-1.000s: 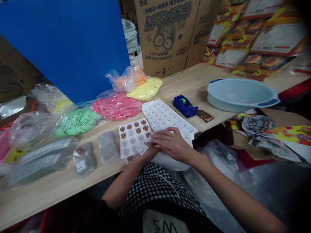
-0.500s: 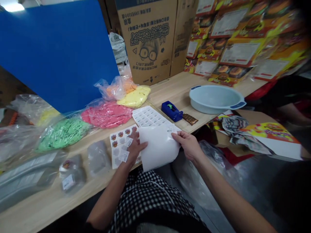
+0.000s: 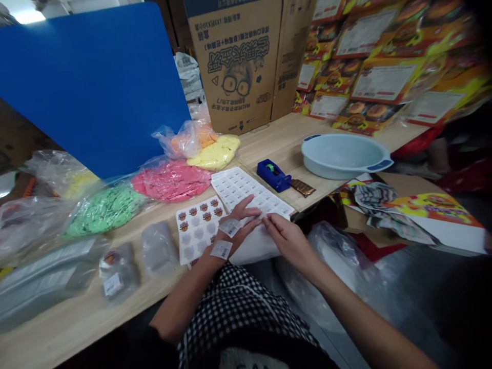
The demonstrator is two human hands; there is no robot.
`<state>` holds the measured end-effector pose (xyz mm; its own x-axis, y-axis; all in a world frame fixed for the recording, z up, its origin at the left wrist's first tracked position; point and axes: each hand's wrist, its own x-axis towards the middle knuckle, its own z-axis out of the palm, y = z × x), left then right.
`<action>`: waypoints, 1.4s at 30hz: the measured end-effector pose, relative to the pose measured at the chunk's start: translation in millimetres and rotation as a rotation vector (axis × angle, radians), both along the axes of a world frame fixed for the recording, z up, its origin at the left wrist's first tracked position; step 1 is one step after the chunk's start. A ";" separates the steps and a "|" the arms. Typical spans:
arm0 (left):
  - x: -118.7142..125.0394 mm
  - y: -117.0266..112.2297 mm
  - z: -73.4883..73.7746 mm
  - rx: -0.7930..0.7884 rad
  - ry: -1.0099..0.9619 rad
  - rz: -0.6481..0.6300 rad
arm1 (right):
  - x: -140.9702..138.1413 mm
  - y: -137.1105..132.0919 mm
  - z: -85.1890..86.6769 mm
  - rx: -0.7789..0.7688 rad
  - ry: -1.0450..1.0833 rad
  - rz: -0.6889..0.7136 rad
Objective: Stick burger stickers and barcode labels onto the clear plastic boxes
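Note:
My left hand (image 3: pixel 237 225) lies with fingers stretched flat across a white backing sheet (image 3: pixel 255 248) at the table's near edge. Two small white labels stick to the hand's back and wrist. My right hand (image 3: pixel 286 237) meets it from the right, fingers pressed together in a pinch at the sheet's upper edge. Just beyond the fingertips lies a sheet of small printed labels (image 3: pixel 246 190). A sheet of round picture stickers (image 3: pixel 196 228), partly used, lies left of my left hand.
Bags of green (image 3: pixel 103 209), pink (image 3: pixel 171 180), yellow (image 3: pixel 215 152) and orange material line the blue board (image 3: pixel 92 87). A blue tape dispenser (image 3: pixel 273 175), a pale blue basin (image 3: pixel 344 154), clear plastic packs (image 3: pixel 157 247) and cardboard boxes (image 3: pixel 234 56) share the wooden table (image 3: pixel 284 138).
The white sheet, held up in both hands half a second ago, is now down at the table edge. Both hands have come together over it.

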<state>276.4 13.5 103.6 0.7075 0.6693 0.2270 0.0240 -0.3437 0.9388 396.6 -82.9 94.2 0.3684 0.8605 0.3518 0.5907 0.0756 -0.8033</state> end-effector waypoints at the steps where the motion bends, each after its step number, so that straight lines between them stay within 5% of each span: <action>1: -1.1 0.7 0.4 0.000 0.014 -0.005 | 0.0 -0.8 -0.3 0.011 -0.053 0.011; 5: -5.2 3.0 0.7 0.042 0.089 -0.047 | 0.1 -1.3 -3.0 -0.016 -0.117 0.009; 10: -5.4 4.6 -8.9 0.222 0.132 -0.085 | 0.9 -2.4 -1.9 -0.058 0.101 -0.093; 17: -3.4 0.8 -14.2 0.376 0.130 0.004 | -0.8 -6.6 -3.9 -0.039 0.184 -0.050; 28: -3.8 2.4 -23.5 0.438 0.181 0.019 | 0.2 -8.6 -12.3 -0.058 -0.013 -0.030; 42: -6.0 4.9 -35.8 0.453 0.193 -0.015 | -3.3 -8.2 -13.2 -0.110 0.064 -0.003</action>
<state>270.4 18.3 67.8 0.7741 0.5233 0.3563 0.1750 -0.7178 0.6739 393.3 -91.2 80.9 0.3897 0.8915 0.2310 0.5383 -0.0170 -0.8426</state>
